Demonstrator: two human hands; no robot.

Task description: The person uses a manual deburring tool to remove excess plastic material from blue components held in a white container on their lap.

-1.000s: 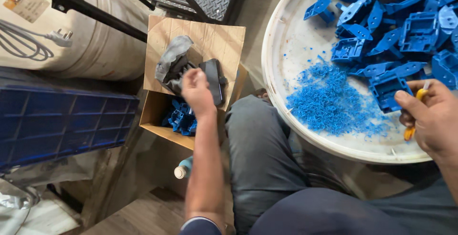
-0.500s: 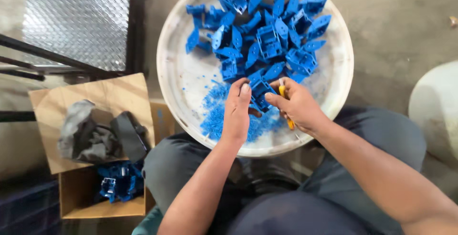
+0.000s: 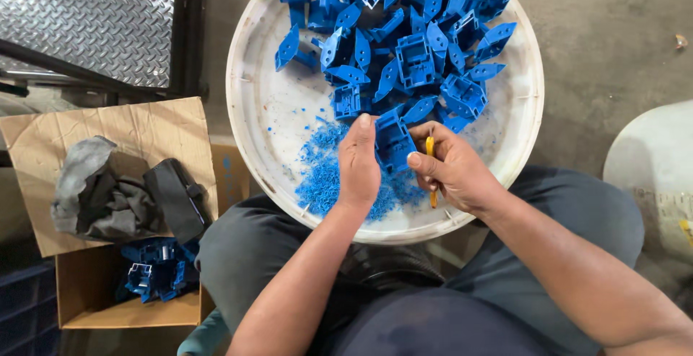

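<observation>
Blue plastic fills the middle of the frame, and the change sits right there: the left hand (image 3: 359, 165), which a second ago was off at the cardboard box (image 3: 108, 313) in the lower left, is back over the white round tray (image 3: 253, 110) on the person's lap. Its fingers are closed around a blue moulded part (image 3: 393, 141), held upright at centre frame just above the tray's near rim. The right hand (image 3: 451, 172), just beside it, grips a small yellow-handled tool (image 3: 431, 168), thumb pressed along it, the tip hidden under the palm; half a second ago both hands were already meeting here, and now the part is turned towards the tool. So a fresh piece is in hand and being trimmed, I judge.

Under the hands lies a heap of blue shavings (image 3: 325, 175), spread on the tray's lower left. Further up, a pile of blue parts (image 3: 411, 45) covers the tray's upper half. Off left, the box holds a few more blue pieces (image 3: 155, 273), with grey cloth (image 3: 101, 190) lying on its open flap. Beyond, upper left, is a chequered metal plate (image 3: 86, 20).
</observation>
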